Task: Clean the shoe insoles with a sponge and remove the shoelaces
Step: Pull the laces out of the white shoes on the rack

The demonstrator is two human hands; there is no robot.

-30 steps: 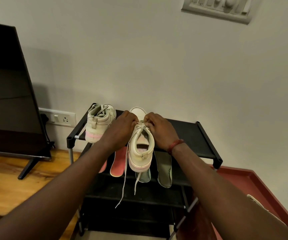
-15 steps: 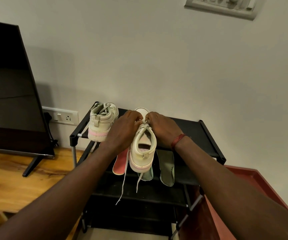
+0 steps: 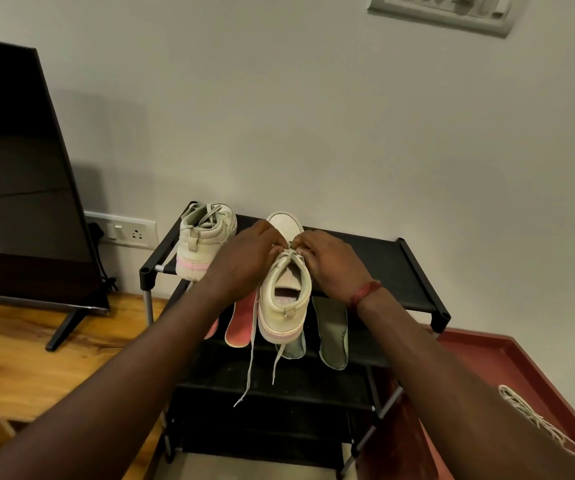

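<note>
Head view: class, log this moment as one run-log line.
step: unlacing | left hand: pinches lace | right hand: pinches lace | shoe: on rack top | lace ends: hang loose

Two shoes point(image 3: 284, 299), four insoles point(image 3: 331, 330)

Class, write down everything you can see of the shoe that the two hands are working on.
The shoe is an off-white high-top sneaker with a pale pink sole edge. It sits on the black rack's top shelf, heel toward the camera, overhanging the edge. Its shoelace is loosened, two ends dangling. The left hand and right hand pinch it near the tongue.
</note>
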